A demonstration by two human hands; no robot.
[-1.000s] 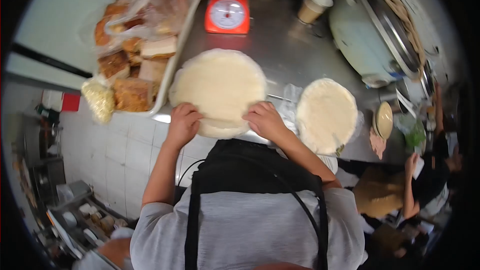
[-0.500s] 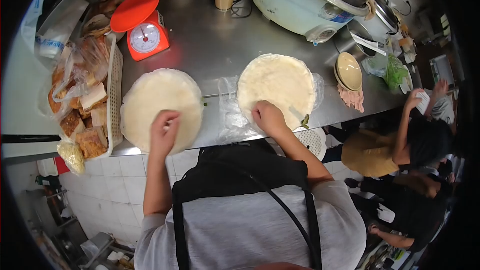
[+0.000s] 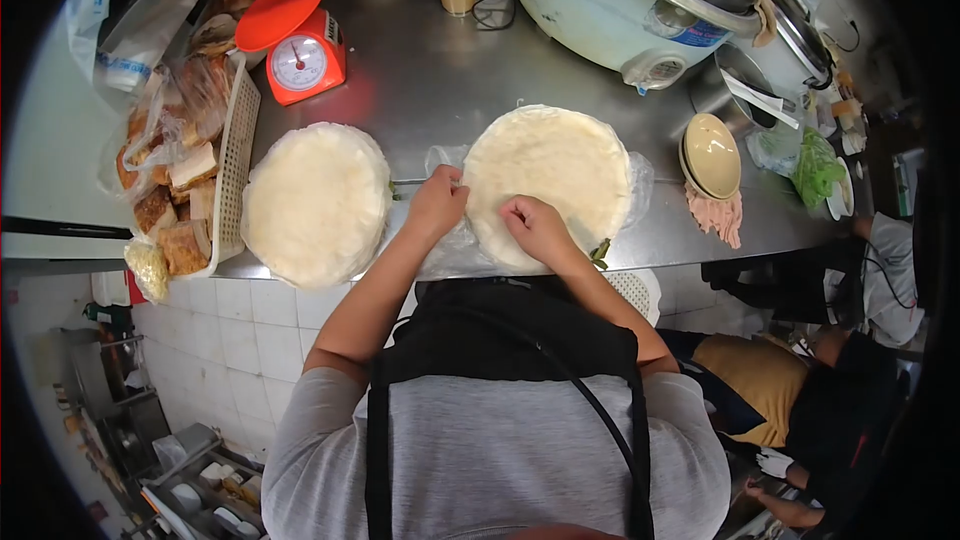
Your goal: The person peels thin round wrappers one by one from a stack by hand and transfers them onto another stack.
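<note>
Left hand [image 3: 437, 204]: curled, at left edge of right round sheet [image 3: 560, 155]
Right hand [image 3: 540, 229]: curled, over its near part
Pinch: impossible to tell

I can see both arms [image 3: 380, 280] stretched out to the front, with the elbows [image 3: 655, 345] bent and poking wide. The left hand [image 3: 440, 202] reaches a bit farther out than the right hand [image 3: 538, 230], and they don't touch. Both have bent fingers [image 3: 457, 192], and the right ones are tucked under. I can't tell if the fingertips are pinching something.
</note>
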